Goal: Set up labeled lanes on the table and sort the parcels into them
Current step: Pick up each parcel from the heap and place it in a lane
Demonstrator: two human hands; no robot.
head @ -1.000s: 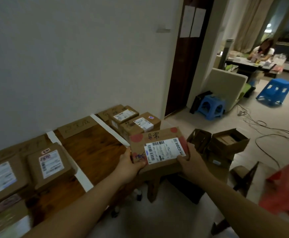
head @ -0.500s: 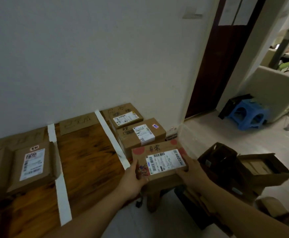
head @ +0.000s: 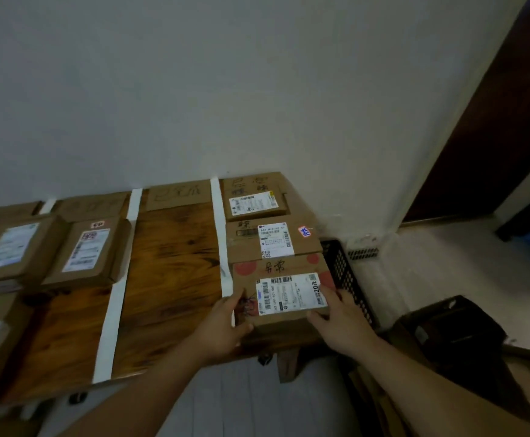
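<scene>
Both hands on the red-dotted parcel (head: 284, 291): my left hand (head: 225, 323) clamps its near-left corner, thumb on top. My right hand (head: 340, 323) clamps the near-right corner, thumb by the shipping label (head: 290, 294). Fingers of both curl round the box edges. The parcel is at the front end of the rightmost lane on the wooden table (head: 169, 279), right of the white tape strip (head: 222, 241). It is butted against the middle parcel (head: 273, 241), with a third parcel (head: 254, 201) behind that by the wall. Can't tell if its base is fully down on the wood. My read: small corrugated box, stiff, probably light, grippy except on the glossy label. Best hold is bare cardboard on the two short sides. The near edge looks close to the table lip, with a black crate (head: 345, 279) just beside it, so let go gently.
</scene>
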